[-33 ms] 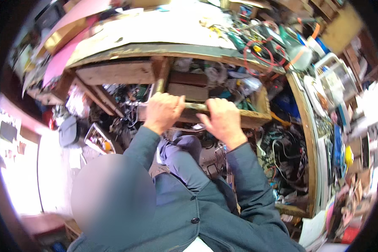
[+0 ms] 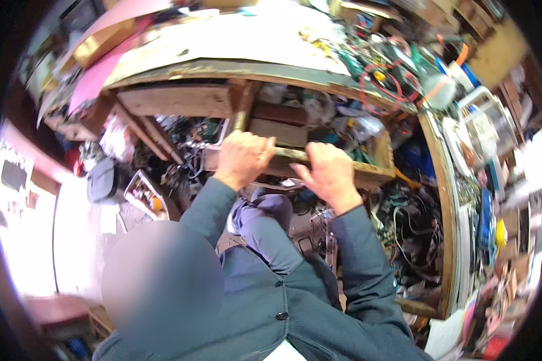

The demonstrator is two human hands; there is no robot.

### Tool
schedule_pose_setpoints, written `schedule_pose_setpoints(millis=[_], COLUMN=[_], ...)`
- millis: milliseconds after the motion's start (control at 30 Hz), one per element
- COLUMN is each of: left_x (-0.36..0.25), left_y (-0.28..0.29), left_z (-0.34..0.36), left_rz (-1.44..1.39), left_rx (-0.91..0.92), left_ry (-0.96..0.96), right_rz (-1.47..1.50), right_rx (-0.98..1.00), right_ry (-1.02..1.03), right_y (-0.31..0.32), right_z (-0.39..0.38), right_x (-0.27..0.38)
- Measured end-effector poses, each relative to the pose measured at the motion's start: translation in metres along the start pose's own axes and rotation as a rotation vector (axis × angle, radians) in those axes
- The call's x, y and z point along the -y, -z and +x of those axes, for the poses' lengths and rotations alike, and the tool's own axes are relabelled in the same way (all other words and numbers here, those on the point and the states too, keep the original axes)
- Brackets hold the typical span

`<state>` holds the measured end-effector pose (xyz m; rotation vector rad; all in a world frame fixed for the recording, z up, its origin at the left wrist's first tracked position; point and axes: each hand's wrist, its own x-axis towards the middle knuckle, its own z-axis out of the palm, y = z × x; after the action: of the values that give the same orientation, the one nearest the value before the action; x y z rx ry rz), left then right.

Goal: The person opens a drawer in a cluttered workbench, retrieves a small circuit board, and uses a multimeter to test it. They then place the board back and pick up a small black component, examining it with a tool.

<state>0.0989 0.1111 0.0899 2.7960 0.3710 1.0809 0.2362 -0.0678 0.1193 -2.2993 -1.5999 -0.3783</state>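
My left hand (image 2: 244, 157) and my right hand (image 2: 330, 174) both grip the front edge of a worn wooden drawer (image 2: 373, 171) set under a bench, my fingers curled over its top. Inside the drawer lie brown wooden pieces (image 2: 280, 132), a clear plastic bag (image 2: 365, 127) and jumbled small items, partly hidden by my hands. Above it runs the dark, chipped edge of the bench top (image 2: 211, 67).
Red cables (image 2: 379, 90) and loose clutter heap at the bench's back right. Beside me on the right are a wooden frame (image 2: 439, 198) and black tangled cables (image 2: 403, 228). A grey bin (image 2: 102, 180) and a white box (image 2: 141, 192) sit low on the left. My legs (image 2: 265, 234) are beneath.
The view has shifted a little, and the drawer and both hands appear slightly further right in it. My grip on the drawer's edge looks the same.
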Motion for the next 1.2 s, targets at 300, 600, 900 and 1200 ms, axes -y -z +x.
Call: schedule_pose_setpoints(millis=[300,600,900,1200], left_x=[-0.007,-0.035,-0.033,-0.026], left_y=[0.007,0.022,0.026,0.004], left_z=[-0.015,-0.111,-0.327,-0.387], left_rz=[-0.085,-0.166,-0.286,-0.360], left_rx=[-0.039,0.056,0.743,0.415], left_ry=[0.019,0.144,1.071,1.274], right_rz=[-0.014,0.003,0.004,-0.202], right_rx=[-0.080,-0.095,-0.094,0.204], right_ry=[0.021,0.076,0.127,0.113], right_y=[-0.004,-0.005,-0.004,0.014], right_z=[-0.001,-0.003,-0.004,0.015], right_x=[0.008,0.007,0.003,0.017])
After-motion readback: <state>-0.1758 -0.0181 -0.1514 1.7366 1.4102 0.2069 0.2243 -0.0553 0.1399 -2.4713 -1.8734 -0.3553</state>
